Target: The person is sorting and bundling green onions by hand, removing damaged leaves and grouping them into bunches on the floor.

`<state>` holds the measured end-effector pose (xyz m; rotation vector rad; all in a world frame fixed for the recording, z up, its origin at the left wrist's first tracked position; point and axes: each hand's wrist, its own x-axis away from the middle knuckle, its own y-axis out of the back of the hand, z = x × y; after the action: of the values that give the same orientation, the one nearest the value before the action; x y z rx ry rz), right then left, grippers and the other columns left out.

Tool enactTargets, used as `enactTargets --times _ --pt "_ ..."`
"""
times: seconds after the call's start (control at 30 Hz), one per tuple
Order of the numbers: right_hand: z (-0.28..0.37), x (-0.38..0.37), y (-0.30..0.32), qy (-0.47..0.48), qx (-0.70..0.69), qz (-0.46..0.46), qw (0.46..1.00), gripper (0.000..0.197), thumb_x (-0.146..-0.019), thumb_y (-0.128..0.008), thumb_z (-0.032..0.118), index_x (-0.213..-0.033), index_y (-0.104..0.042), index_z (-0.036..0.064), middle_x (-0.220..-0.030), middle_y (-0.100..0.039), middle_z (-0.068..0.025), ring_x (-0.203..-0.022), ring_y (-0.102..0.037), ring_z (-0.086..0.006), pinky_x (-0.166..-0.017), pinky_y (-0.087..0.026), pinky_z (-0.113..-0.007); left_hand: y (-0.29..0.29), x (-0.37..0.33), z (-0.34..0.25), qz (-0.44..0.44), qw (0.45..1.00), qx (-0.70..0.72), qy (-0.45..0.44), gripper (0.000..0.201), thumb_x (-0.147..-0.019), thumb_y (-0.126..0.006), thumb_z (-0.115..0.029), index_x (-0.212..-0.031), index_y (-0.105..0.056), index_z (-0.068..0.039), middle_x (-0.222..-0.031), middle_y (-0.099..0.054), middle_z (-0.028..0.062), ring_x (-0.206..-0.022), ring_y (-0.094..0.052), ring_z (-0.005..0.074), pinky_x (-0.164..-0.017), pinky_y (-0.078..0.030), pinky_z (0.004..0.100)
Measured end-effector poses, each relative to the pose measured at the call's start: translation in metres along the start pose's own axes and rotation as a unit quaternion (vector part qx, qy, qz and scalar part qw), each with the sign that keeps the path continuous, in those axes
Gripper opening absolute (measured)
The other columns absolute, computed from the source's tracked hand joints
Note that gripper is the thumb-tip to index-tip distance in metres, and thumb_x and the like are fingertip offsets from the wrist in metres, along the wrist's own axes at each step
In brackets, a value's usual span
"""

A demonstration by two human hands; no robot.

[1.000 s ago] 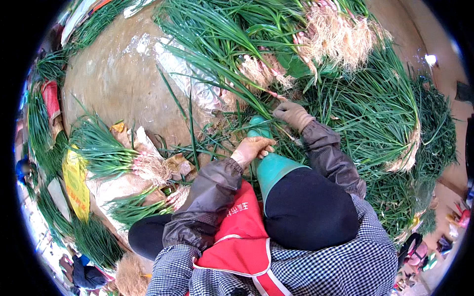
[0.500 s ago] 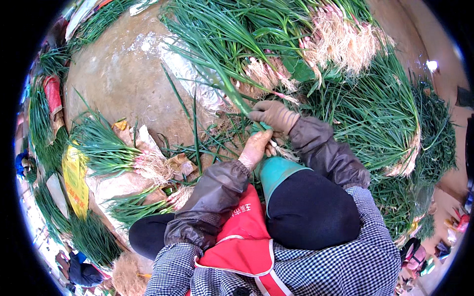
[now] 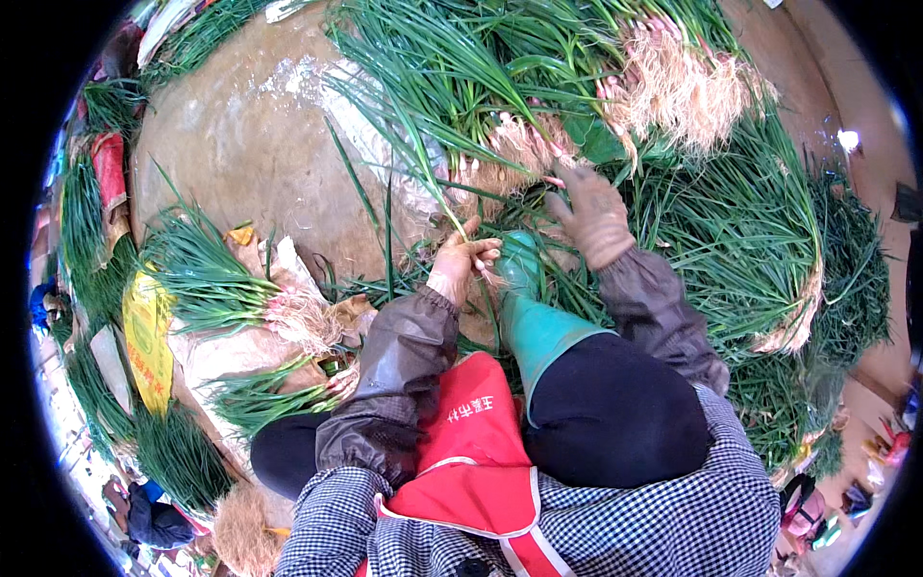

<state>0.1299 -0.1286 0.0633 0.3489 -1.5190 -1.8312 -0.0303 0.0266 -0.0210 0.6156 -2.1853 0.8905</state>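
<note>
Green onions (image 3: 448, 209) held, hands (image 3: 455, 266) (image 3: 593, 219) now apart

1. Light is bright and even; shadows stay soft and shallow.
2. At 2 o'clock a small, round white light spot (image 3: 848, 140) burns out to pure white.
3. At 11 o'clock the smooth, damp-looking brown floor (image 3: 226, 154) throws back patchy white glare.
4. Near the centre, the teal-green rubber boot (image 3: 548, 332) carries a faint sheen.
5. At 4 o'clock the matte black trouser leg (image 3: 615, 413) swallows most detail.
6. The right hand, in a tan glove (image 3: 591, 216), looks slightly blurred.
7. Fisheye distortion bends outlines toward the black rim; at 8 o'clock the edge washes out, smeared.
</note>
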Motion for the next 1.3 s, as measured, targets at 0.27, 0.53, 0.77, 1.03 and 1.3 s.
enactTargets --times 0.27,0.53,0.77,1.03,1.3 --pt "-0.01 0.019 -0.075 0.128 -0.209 0.182 0.952 0.037 -0.093 -0.037 0.04 -0.113 -0.051 0.0118 -0.1 -0.062 -0.0183 -0.093 -0.058 -0.0389 -0.078 -0.046 -0.045 -0.017 0.001 0.004 0.154 0.987 0.042 0.033 0.035 -0.094 -0.048 -0.032 -0.116 -0.057 -0.005 -0.067 -0.059 0.0013 -0.045 -0.043 0.0053 -0.042 -0.034 0.0184" --pt "0.02 -0.016 -0.059 0.07 -0.32 0.139 0.935 0.033 -0.083 -0.056 0.038 -0.094 -0.066 0.0079 -0.09 -0.064 -0.0226 -0.088 -0.061 -0.0351 -0.081 -0.047 -0.038 -0.026 0.013 0.012 0.143 0.988 -0.056 -0.022 0.029 -0.096 -0.045 -0.028 -0.083 -0.058 -0.005 -0.067 -0.06 0.002 -0.046 -0.041 0.0058 -0.043 -0.031 0.018" --pt "-0.014 -0.012 -0.064 -0.069 0.021 0.285 0.956 0.028 -0.087 -0.05 0.027 -0.106 -0.062 0.0094 -0.093 -0.064 -0.016 -0.087 -0.063 -0.0306 -0.075 -0.05 -0.042 -0.033 0.015 -0.002 0.164 0.97 -0.175 -0.039 0.032 -0.096 -0.045 -0.032 -0.096 -0.06 -0.003 -0.075 -0.062 0.0033 -0.066 -0.055 0.0077 -0.057 -0.04 0.0188" --pt "-0.044 -0.082 -0.042 -0.16 -0.048 0.04 0.985 0.039 -0.09 -0.049 0.026 -0.126 -0.044 0.0117 -0.086 -0.062 -0.0205 -0.084 -0.06 -0.036 -0.077 -0.046 -0.046 -0.014 -0.011 0.011 0.115 0.979 0.088 0.141 0.032 -0.095 -0.045 -0.026 -0.115 -0.056 -0.003 -0.069 -0.061 0.0047 -0.06 -0.056 0.0153 -0.056 -0.047 0.0246" --pt "0.019 0.033 -0.06 0.216 -0.184 0.1 0.954 0.029 -0.095 -0.04 0.027 -0.111 -0.051 0.0059 -0.078 -0.064 -0.0145 -0.072 -0.062 -0.0303 -0.066 -0.05 -0.038 -0.028 0.0 0.004 0.117 0.992 -0.003 -0.05 0.05 -0.094 -0.044 -0.038 -0.128 -0.047 -0.001 -0.109 -0.062 0.013 -0.065 -0.057 0.0107 -0.075 -0.048 0.0274"
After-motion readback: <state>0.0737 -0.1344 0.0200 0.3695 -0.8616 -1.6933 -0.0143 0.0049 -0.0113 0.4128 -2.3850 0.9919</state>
